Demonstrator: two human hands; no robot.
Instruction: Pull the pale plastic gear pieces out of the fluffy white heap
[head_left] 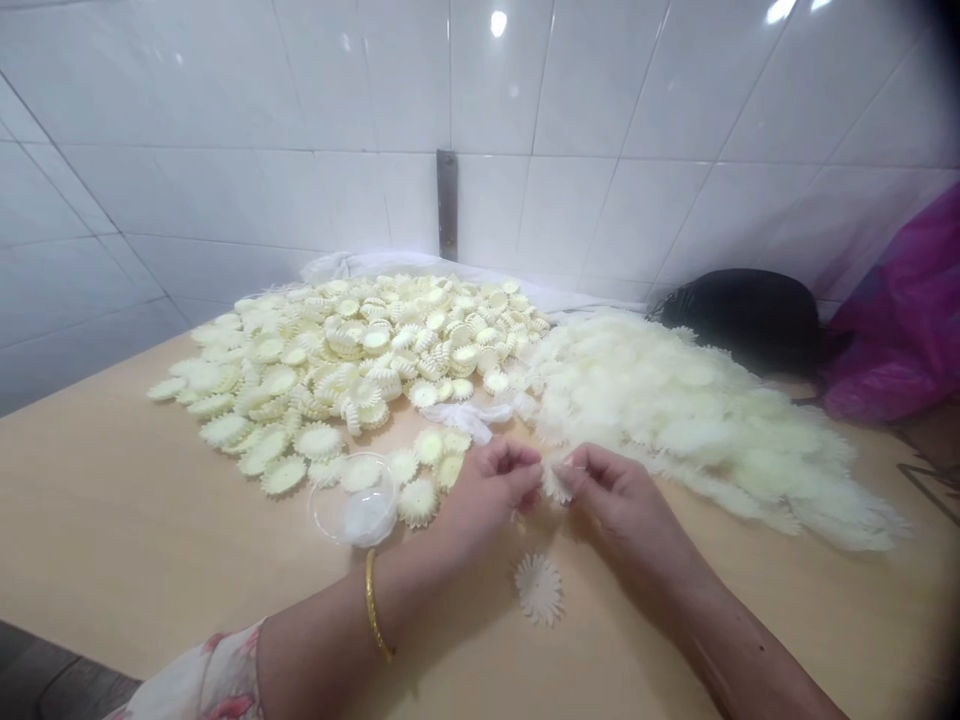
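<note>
My left hand [499, 490] and my right hand [619, 495] meet above the table, each with fingers pinched. Between them is a small white flower-shaped disc [557, 484] with a toothed edge, seen folded or at a slant. My fingers cover part of it. Just below, another white flower-shaped disc [539, 589] lies flat on the tabletop. Left of my left hand are several loose pale yellow discs [418, 501] and a round clear plastic container [367, 515] with something whitish in it.
A large heap of pale yellow toothed discs [360, 350] covers the back left of the wooden table [135, 540]. Thin, translucent whitish flower pieces [690, 420] are piled at right. Behind them sit a black object [750, 315] and a magenta plastic bag [900, 310], against the tiled wall [375, 80].
</note>
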